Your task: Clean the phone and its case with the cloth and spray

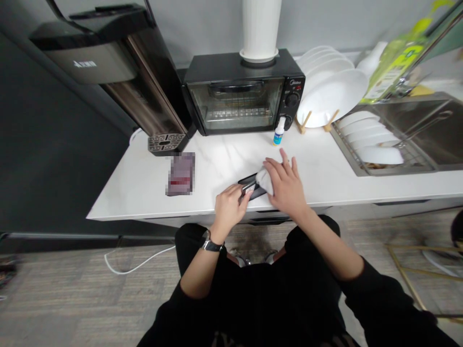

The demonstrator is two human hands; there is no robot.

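And there's the left hand (227, 207), narrowly pinching a slim glossy black device (254, 189) at its edge, the right hand (285, 185) closed over a soft white cloth (265, 180) on top, right above the white veined marble counter (144, 193), a small blue-labelled bottle (279, 132) just beyond!

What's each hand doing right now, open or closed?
Left hand: closed, pinching a small shiny item.
Right hand: holding a white cloth on a black phone.
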